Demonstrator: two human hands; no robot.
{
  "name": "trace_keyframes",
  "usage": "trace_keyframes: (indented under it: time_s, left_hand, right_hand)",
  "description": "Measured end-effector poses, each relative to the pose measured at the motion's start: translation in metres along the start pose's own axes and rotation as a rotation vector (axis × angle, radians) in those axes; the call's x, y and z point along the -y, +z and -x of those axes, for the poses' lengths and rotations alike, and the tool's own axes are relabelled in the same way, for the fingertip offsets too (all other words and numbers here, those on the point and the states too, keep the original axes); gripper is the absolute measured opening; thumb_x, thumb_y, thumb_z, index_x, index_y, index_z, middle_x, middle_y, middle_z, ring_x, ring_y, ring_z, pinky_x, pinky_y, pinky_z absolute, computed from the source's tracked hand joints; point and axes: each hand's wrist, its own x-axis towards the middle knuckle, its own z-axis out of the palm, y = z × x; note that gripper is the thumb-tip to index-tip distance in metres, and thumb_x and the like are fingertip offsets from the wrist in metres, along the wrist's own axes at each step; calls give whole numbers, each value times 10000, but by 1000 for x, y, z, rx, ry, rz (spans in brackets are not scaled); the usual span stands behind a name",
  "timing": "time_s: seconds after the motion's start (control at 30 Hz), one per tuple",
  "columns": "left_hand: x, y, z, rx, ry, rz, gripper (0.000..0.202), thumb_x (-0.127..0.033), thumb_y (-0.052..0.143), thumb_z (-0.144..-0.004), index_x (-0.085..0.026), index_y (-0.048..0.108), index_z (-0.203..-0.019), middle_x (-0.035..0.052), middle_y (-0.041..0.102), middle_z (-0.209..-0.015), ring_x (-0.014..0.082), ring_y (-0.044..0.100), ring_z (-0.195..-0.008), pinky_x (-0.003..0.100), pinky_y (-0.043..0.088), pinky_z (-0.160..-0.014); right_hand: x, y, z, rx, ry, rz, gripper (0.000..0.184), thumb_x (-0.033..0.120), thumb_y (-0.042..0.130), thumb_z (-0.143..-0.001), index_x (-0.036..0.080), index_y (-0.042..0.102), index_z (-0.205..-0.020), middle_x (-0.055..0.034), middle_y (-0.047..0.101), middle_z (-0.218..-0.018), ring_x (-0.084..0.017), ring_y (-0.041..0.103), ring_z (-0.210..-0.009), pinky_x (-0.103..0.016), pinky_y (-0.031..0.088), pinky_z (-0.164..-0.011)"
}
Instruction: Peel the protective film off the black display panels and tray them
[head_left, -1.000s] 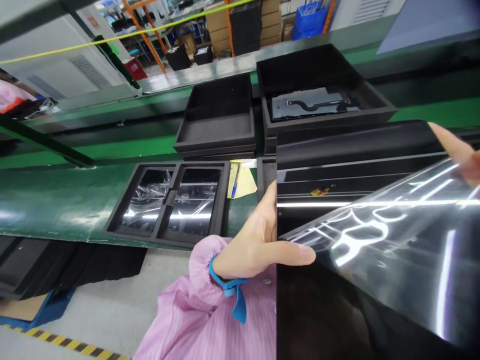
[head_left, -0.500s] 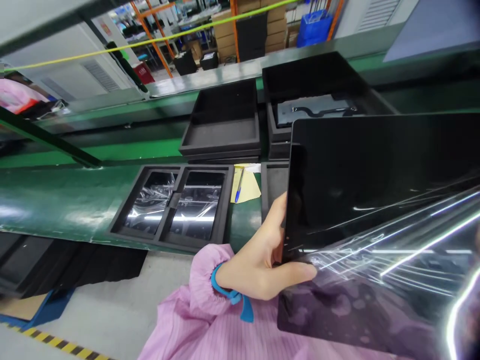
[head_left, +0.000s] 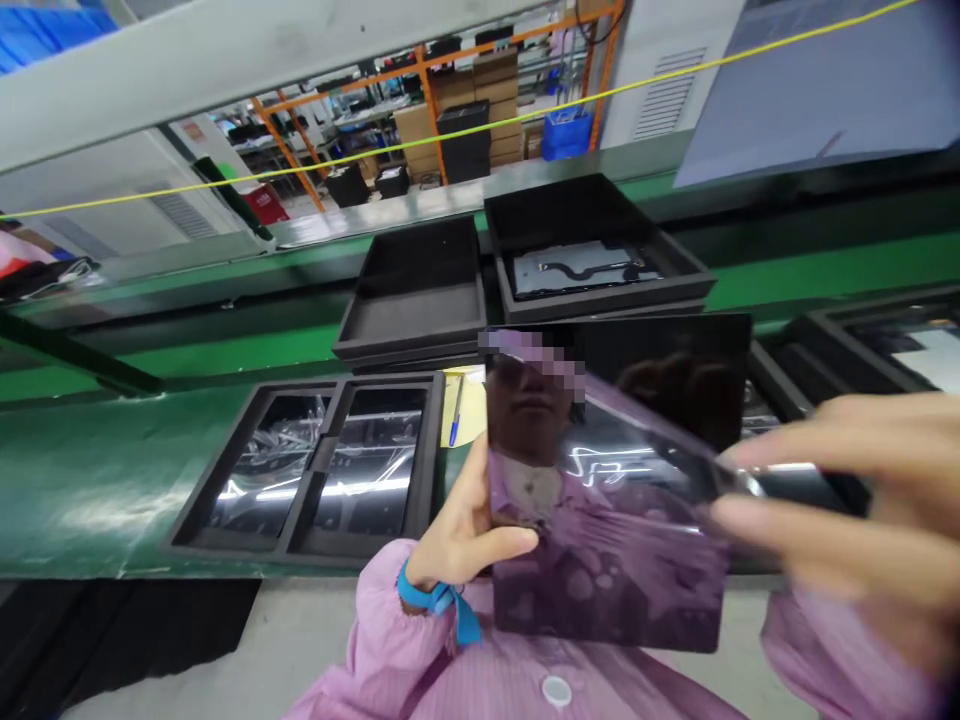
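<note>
My left hand grips the left edge of a glossy black screen panel, thumb on the front and fingers behind. The panel is tilted up towards me and mirrors a person and ceiling lights. A clear protective film covers its lower part, its upper border running slantwise across the glass. At the panel's right side, my right hand, blurred by motion, pinches the film's edge between thumb and forefinger. Left of the panel, a black two-compartment foam tray holds two more screens, with wrinkled film on them.
Behind the panel stand a deep black tray and another tray holding a grey part with a dark cable. A blue pen lies on yellow paper. More black trays sit at right on the green bench.
The panel now sits farther from my eyes, lower and to the left in view. The film has smoothed from tight, bright creases, and my right hand has come into clear view at its edge.
</note>
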Motion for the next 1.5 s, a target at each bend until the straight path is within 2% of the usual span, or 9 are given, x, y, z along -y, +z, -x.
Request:
trace_keyframes:
  time_s: [0.1, 0.23, 0.33, 0.5, 0.63, 0.77, 0.93, 1.2, 1.5]
  left_hand:
    - [8, -9, 3, -19, -70, 49, 1040, -267, 789, -659, -413, 177, -1487, 29, 612, -1289, 132, 661, -710, 219, 508, -593]
    - [4, -8, 11, -40, -152, 107, 934, -197, 791, -652, -425, 328, -1431, -25, 711, -1075, 14, 488, -410, 173, 427, -461]
    - [-2, -2, 14, -98, -146, 198, 933, -197, 803, -618, -393, 369, -1421, -28, 729, -1023, 71, 593, -482, 211, 502, -540]
    - [-9, 4, -1, -190, -114, 313, 796, -167, 784, -544, -266, 561, -1302, 14, 751, -1000, 302, 682, -1006, 393, 556, -868]
    - [-13, 3, -26, -523, 101, 127, 366, -266, 737, -691, -210, 723, -1052, 16, 731, -1095, 275, 551, -1243, 364, 450, -1058]
    - [-22, 5, -42, -740, 176, -26, 183, -239, 682, -743, -193, 759, -902, -8, 719, -1134, 242, 523, -1277, 363, 362, -1133]
    - [-35, 7, -46, -866, 250, -216, 216, -81, 588, -723, -199, 761, -776, -45, 750, -1027, 184, 610, -1173, 308, 400, -1104]
    - [-38, 5, -48, -838, 251, -270, 215, -58, 586, -728, -175, 739, -822, -5, 733, -1100, 193, 580, -1215, 333, 389, -1120]
    - [-46, 28, -54, -403, 207, 19, 352, -164, 478, -856, -204, 634, -1169, -49, 613, -1319, 177, 417, -1361, 349, 310, -1156]
  right_hand:
    - [35, 8, -7, 161, -188, -93, 231, 268, 453, -954, 319, 651, -1062, 25, 621, -1092, -161, 574, -873, -298, 533, -669]
    - [47, 14, -19, 290, -376, -109, 327, 145, 350, -976, 234, 663, -1013, 7, 641, -1080, -136, 589, -1004, -270, 525, -882]
    - [38, 8, -27, 446, -536, -146, 312, 203, 370, -974, 160, 675, -1023, -65, 542, -1293, -181, 429, -1293, -331, 386, -1118]
    - [13, -9, -49, 711, -568, -161, 136, 212, 617, -841, 108, 683, -898, -123, 290, -1493, -218, 83, -1449, -353, 137, -1225]
    - [-10, 0, -69, 361, -435, -248, 223, 228, 623, -882, 126, 614, -684, -113, 534, -1301, -236, 294, -1391, -356, 316, -1169]
    - [-23, 26, -79, -59, -104, -323, 313, 167, 607, -868, 144, 492, -578, -47, 617, -1184, -235, 423, -1313, -385, 374, -1136]
    - [-28, 43, -82, -206, 98, -475, 272, 154, 638, -827, 162, 549, -571, 33, 626, -1163, -227, 466, -1276, -412, 387, -1127]
    - [-32, 45, -80, -240, 109, -548, 275, 123, 639, -827, 167, 566, -566, 16, 641, -1127, -195, 507, -1236, -371, 418, -1090]
    - [-42, 52, -73, -318, 131, -586, 266, 110, 631, -846, 159, 570, -592, 0, 678, -999, -180, 576, -1141, -377, 394, -1119]
